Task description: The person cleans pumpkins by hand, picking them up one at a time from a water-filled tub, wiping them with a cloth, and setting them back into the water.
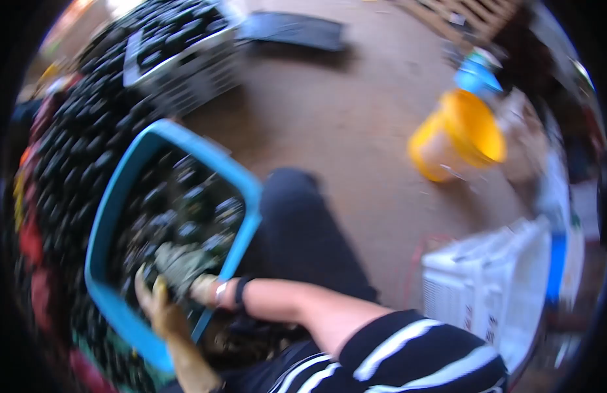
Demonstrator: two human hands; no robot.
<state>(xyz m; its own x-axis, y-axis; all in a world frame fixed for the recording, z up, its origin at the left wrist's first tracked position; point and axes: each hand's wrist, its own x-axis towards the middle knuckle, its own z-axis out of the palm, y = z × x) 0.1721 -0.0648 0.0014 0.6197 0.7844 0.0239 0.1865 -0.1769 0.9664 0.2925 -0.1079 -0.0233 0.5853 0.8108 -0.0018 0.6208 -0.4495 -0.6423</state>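
A blue tub (225,164) in front of me holds many dark oval fruits (185,173), which look like avocados, blurred and glistening. My left hand (161,308) is over the tub's near side, its fingers stretched up and apart, with nothing visible in them. Right beside it, my right hand (182,268) reaches in over the rim among the fruits. Grey-green fabric covers it; whether that is a glove or a cloth I cannot make out. Its fingers are smeared by motion, and anything under them is hidden.
A large heap of the same dark fruits (74,170) lies along the left. Behind the tub stands a full white crate (199,82), with a dark flat panel (294,31) near it. To the right are a yellow bucket (441,144), a light blue container (477,75) and a white crate (474,281).
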